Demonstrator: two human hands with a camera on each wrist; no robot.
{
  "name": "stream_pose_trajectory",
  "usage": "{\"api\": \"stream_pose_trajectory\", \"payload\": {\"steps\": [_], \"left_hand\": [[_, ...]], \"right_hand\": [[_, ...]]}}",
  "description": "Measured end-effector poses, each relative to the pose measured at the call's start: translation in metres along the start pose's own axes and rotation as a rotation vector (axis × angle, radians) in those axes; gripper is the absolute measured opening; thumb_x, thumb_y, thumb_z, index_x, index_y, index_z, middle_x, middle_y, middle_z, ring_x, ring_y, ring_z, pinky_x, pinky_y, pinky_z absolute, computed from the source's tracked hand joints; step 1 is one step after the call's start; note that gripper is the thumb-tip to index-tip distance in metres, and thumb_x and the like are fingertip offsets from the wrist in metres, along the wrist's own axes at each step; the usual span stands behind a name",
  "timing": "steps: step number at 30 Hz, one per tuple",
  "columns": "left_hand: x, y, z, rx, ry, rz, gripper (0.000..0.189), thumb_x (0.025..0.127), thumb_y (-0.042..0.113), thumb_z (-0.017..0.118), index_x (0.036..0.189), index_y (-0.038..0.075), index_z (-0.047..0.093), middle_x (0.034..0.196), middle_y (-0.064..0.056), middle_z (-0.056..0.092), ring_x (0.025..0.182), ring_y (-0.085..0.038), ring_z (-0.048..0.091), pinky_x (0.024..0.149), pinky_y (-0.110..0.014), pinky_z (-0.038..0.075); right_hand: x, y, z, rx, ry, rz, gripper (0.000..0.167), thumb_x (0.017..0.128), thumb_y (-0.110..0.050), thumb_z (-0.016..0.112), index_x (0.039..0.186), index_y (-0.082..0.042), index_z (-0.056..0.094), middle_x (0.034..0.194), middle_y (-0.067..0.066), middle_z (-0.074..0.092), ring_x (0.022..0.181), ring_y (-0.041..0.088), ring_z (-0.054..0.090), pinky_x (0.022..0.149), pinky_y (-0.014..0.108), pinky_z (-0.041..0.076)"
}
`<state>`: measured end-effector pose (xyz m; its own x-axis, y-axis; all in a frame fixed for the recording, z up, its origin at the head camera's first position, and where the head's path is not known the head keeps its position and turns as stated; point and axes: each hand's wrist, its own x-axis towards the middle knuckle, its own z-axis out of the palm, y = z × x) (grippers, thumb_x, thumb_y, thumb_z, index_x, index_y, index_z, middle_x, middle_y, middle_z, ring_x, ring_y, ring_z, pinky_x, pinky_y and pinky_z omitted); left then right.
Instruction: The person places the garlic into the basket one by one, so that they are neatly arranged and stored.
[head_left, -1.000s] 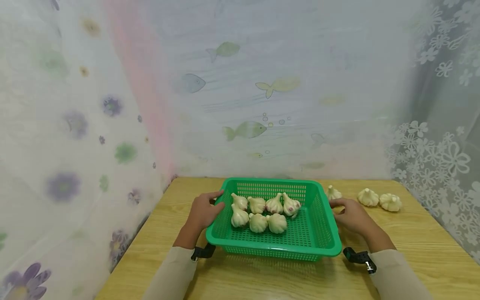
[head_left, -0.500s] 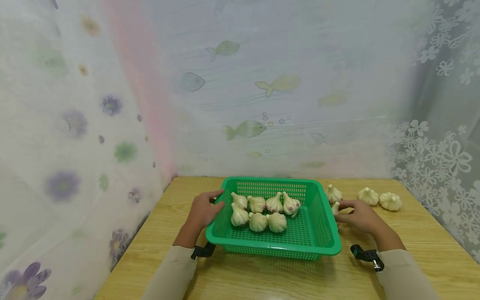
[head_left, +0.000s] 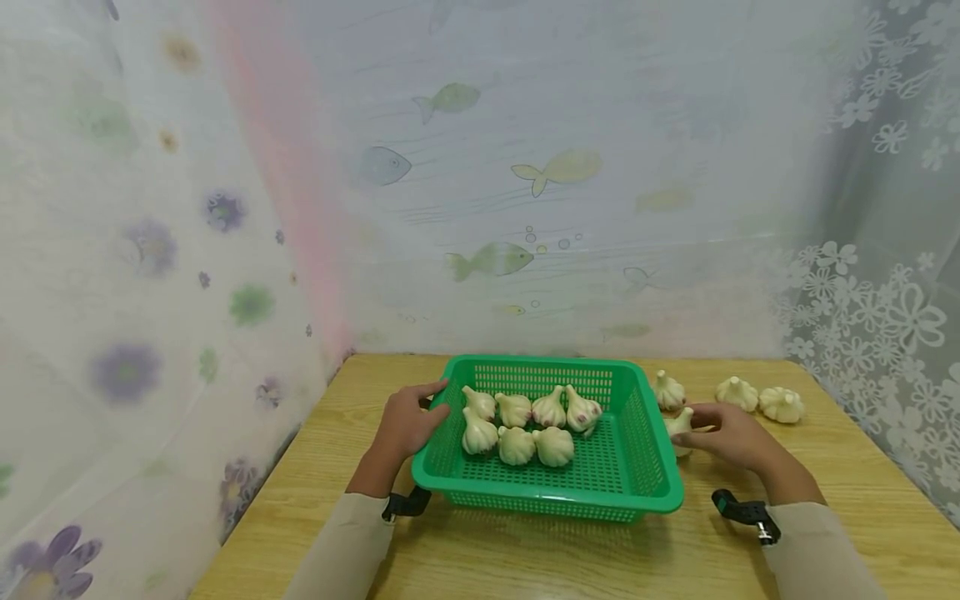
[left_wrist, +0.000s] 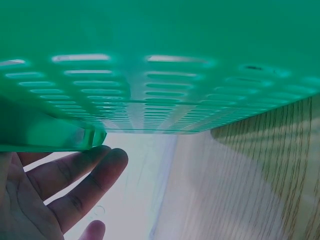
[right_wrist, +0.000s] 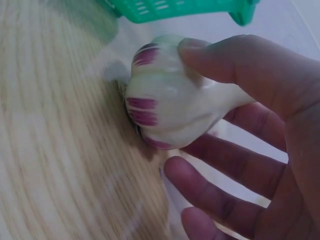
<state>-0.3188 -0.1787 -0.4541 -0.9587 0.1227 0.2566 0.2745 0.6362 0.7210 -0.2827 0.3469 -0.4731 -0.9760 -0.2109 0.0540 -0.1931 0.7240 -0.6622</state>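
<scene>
A green plastic basket (head_left: 651,433) stands on the wooden table (head_left: 525,558) with several garlic bulbs (head_left: 517,425) in it. My left hand (head_left: 408,423) rests against the basket's left rim, its fingers (left_wrist: 75,180) straight beside the rim's lip (left_wrist: 55,140). My right hand (head_left: 726,435) is just right of the basket and grips a garlic bulb (head_left: 678,423) low over the table. In the right wrist view, thumb and fingers (right_wrist: 240,65) wrap that purple-streaked bulb (right_wrist: 170,95) just above the wood, with the basket's corner (right_wrist: 190,10) behind it.
Three more garlic bulbs lie on the table right of the basket: one (head_left: 667,390) near its far corner, two (head_left: 737,393) (head_left: 782,404) farther right. Patterned curtains close in the table at the left, back and right.
My right hand has taken hold of a garlic bulb beside the basket and its wrist has shifted right. The left hand and the basket have not moved.
</scene>
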Motion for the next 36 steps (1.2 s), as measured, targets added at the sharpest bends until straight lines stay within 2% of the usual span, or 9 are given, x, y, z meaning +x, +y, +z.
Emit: {"api": "stream_pose_trajectory", "payload": {"steps": [3, 10, 20, 31, 36], "left_hand": [[0.0, -0.001, 0.0, -0.003, 0.009, 0.0, 0.048, 0.096, 0.025, 0.063, 0.144, 0.022, 0.065, 0.125, -0.014, 0.073, 0.086, -0.023, 0.07, 0.05, -0.034, 0.047], [-0.001, -0.001, 0.001, -0.004, 0.015, -0.007, 0.048, 0.096, 0.027, 0.063, 0.144, 0.022, 0.065, 0.131, -0.012, 0.071, 0.1, -0.028, 0.071, 0.055, -0.033, 0.051], [-0.001, -0.001, 0.001, 0.001, 0.016, -0.005, 0.049, 0.095, 0.026, 0.062, 0.144, 0.022, 0.065, 0.131, -0.013, 0.071, 0.093, -0.025, 0.07, 0.054, -0.033, 0.049], [-0.001, 0.0, 0.001, 0.004, 0.015, -0.003, 0.048, 0.096, 0.026, 0.062, 0.144, 0.022, 0.065, 0.132, -0.014, 0.07, 0.096, -0.027, 0.07, 0.052, -0.034, 0.048], [-0.001, 0.001, 0.0, -0.005, 0.014, 0.009, 0.048, 0.096, 0.026, 0.062, 0.143, 0.022, 0.065, 0.128, -0.014, 0.072, 0.095, -0.028, 0.07, 0.049, -0.034, 0.046]], "right_hand": [[-0.002, 0.003, -0.003, -0.002, 0.003, 0.018, 0.082, 0.095, -0.046, 0.073, 0.15, 0.009, 0.047, 0.139, 0.036, 0.056, 0.125, 0.055, 0.056, 0.083, 0.053, 0.059], [-0.005, 0.004, -0.007, -0.04, 0.035, 0.037, 0.08, 0.094, -0.046, 0.074, 0.146, 0.011, 0.05, 0.136, 0.037, 0.057, 0.121, 0.055, 0.058, 0.079, 0.049, 0.06], [-0.003, 0.003, -0.007, -0.053, 0.08, 0.002, 0.051, 0.093, -0.043, 0.076, 0.122, -0.001, 0.067, 0.124, 0.025, 0.064, 0.111, 0.046, 0.065, 0.077, 0.049, 0.059], [-0.005, -0.004, -0.017, -0.053, 0.157, -0.028, 0.036, 0.093, -0.041, 0.077, 0.107, -0.009, 0.07, 0.116, 0.017, 0.066, 0.103, 0.042, 0.071, 0.079, 0.051, 0.059], [-0.008, -0.01, -0.022, -0.058, 0.177, -0.02, 0.035, 0.094, -0.042, 0.076, 0.108, -0.01, 0.07, 0.114, 0.015, 0.066, 0.105, 0.043, 0.069, 0.079, 0.051, 0.059]]}}
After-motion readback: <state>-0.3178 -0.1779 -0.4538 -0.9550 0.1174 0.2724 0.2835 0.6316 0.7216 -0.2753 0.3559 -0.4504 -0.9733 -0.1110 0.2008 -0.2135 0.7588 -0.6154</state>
